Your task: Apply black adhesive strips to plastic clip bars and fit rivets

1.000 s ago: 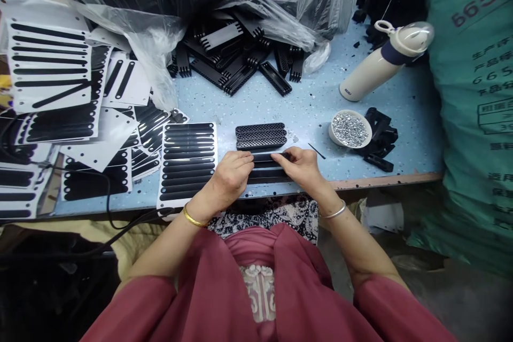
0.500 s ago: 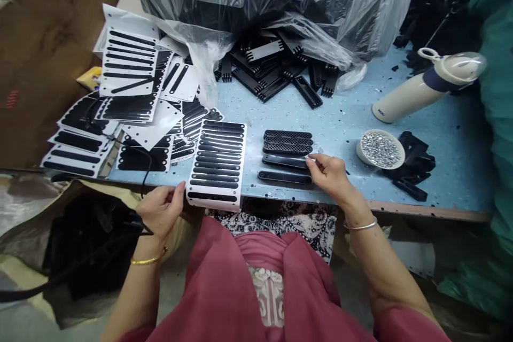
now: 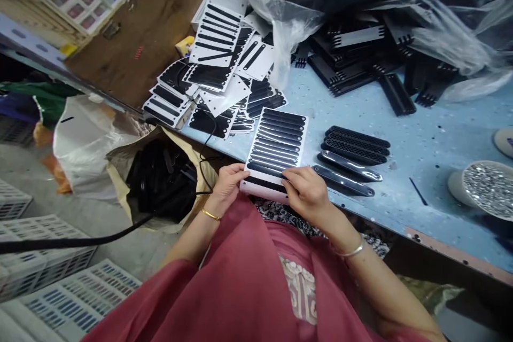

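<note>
A white sticker sheet (image 3: 276,141) with rows of glossy black strips lies at the table's front edge, its lower end jutting over it. My left hand (image 3: 229,184) pinches the lower left edge of this sheet between thumb and fingers. At the lower right edge, my right hand (image 3: 306,189) has its fingertips closed around the end of the bottom strips; whether one strip is lifted I cannot make out. To the right of that hand lie two smooth black bars (image 3: 348,179). Just behind them sit several black bars with a mesh pattern (image 3: 355,144).
More sticker sheets (image 3: 216,37) are heaped at the back left. Black plastic parts (image 3: 360,59) lie beneath clear plastic wrapping (image 3: 449,26). A white bowl (image 3: 457,184) of small shiny metal pieces stands right. A sack (image 3: 120,181) of black parts and a black cable (image 3: 100,240) are left.
My view has swung to the left. My right hand has left the smooth black bar and come to the sheet's lower right edge. My left thumb now overlaps the sheet.
</note>
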`<action>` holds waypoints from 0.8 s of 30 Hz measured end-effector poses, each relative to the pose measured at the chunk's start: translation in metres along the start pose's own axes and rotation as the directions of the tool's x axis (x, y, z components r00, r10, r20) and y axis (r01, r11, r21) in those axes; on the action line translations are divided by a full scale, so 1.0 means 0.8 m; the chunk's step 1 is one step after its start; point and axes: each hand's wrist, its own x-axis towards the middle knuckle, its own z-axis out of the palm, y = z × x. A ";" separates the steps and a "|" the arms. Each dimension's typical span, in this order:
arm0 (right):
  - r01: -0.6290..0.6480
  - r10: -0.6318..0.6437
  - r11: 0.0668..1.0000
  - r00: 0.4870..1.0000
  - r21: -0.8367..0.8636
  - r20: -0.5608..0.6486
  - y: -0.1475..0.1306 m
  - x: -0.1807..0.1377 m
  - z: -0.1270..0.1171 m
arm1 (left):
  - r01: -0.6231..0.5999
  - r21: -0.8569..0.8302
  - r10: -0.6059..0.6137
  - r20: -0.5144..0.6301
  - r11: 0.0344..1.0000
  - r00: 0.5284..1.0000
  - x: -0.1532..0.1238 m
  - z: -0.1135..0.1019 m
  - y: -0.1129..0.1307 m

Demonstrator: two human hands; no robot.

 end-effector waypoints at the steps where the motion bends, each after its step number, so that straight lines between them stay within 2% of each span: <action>1: 0.007 -0.007 1.000 1.000 -0.004 -0.004 0.003 0.003 0.014 | 0.020 -0.024 -0.020 0.019 1.000 1.000 -0.004 0.000 -0.001; 4: 0.015 -0.015 0.999 1.000 -0.034 -0.012 0.013 0.005 0.042 | 0.043 -0.083 -0.039 0.048 0.996 0.998 -0.012 -0.001 -0.003; 7: 0.007 -0.005 0.997 1.000 -0.075 0.026 0.013 -0.002 0.051 | 0.026 -0.121 -0.023 0.027 0.992 0.999 -0.010 -0.001 -0.006; 10: -0.013 0.016 0.998 0.999 -0.053 0.047 0.009 -0.006 0.047 | 0.029 -0.140 -0.025 0.027 0.990 0.999 -0.009 0.001 -0.007; 16: -0.106 0.105 0.993 0.994 0.043 0.019 0.006 0.010 0.034 | 0.028 -0.152 -0.007 0.138 0.988 0.990 -0.023 0.017 0.000; 20: -0.178 0.166 0.968 0.983 0.176 0.083 0.007 0.019 0.030 | -0.035 -0.114 0.055 0.178 0.993 0.983 -0.026 0.032 0.011; 24: -0.223 0.192 0.923 0.973 0.314 0.126 0.011 0.022 0.024 | -0.041 -0.090 0.059 0.208 0.995 0.976 -0.021 0.041 0.018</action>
